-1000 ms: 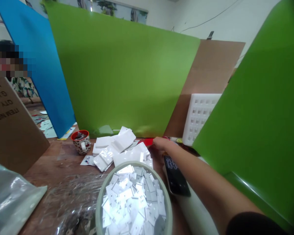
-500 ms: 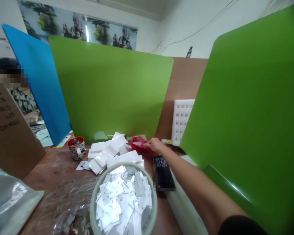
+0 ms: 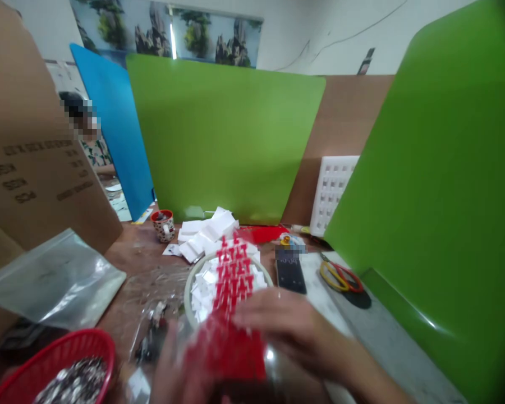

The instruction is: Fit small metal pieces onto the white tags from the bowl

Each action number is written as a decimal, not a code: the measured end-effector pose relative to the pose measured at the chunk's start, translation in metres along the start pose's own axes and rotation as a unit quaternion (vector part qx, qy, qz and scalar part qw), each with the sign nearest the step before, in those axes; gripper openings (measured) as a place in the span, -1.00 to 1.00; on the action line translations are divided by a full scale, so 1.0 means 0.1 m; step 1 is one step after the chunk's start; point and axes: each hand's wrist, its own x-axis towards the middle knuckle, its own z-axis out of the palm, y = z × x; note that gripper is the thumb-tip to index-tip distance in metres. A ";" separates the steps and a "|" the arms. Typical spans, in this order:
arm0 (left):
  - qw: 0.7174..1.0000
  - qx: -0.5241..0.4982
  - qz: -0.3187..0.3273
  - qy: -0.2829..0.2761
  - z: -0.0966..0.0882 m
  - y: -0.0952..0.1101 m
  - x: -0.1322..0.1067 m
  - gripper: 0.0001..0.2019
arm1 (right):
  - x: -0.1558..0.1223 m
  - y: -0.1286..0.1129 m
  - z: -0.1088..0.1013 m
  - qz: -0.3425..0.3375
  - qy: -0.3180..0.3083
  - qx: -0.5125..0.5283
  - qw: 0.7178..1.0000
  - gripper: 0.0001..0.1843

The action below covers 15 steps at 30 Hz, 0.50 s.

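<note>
A red sheet (image 3: 244,350) with rows of pale, repeated shapes on its upper part is raised in front of the round pale tub (image 3: 188,297). My right hand (image 3: 292,320) is closed on its right side, fingers lying across the front. At the sheet's lower left, my left hand (image 3: 174,367) appears closed on the edge, though motion smears its fingers. The tub behind holds many small white pieces (image 3: 204,286), partly hidden by the sheet and my right hand.
A red basket (image 3: 109,350) of small shiny pieces stands front left, below a clear plastic bag (image 3: 67,280). White packets (image 3: 210,230) and a patterned mug (image 3: 164,229) sit behind. At right lie a phone (image 3: 290,275) and scissors (image 3: 340,278). Green partitions (image 3: 227,140) enclose the table.
My right hand has drawn back from the far side of the table with the red sheet, now near me. My left hand has come into view. The camera view has shifted left.
</note>
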 end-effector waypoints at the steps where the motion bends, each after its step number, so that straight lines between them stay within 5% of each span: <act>1: 0.999 -0.032 -0.017 -0.004 0.00 0.04 0.01 -0.39 | -0.13 -0.13 0.13 -0.009 -0.025 0.046 0.999 -0.57; 7: 0.913 -0.390 -0.111 -0.039 -0.01 0.12 -0.08 -0.36 | -0.69 -0.39 0.60 0.087 -0.005 0.264 0.960 -0.61; 12: 0.923 -0.366 -0.116 -0.015 -0.02 0.05 -0.13 -0.39 | -0.87 -0.39 0.71 0.277 0.067 0.270 0.920 -0.83; 15: 0.947 -0.295 -0.126 0.014 0.02 0.02 -0.18 -0.38 | -0.82 -0.29 0.74 0.349 0.206 0.210 0.890 -0.73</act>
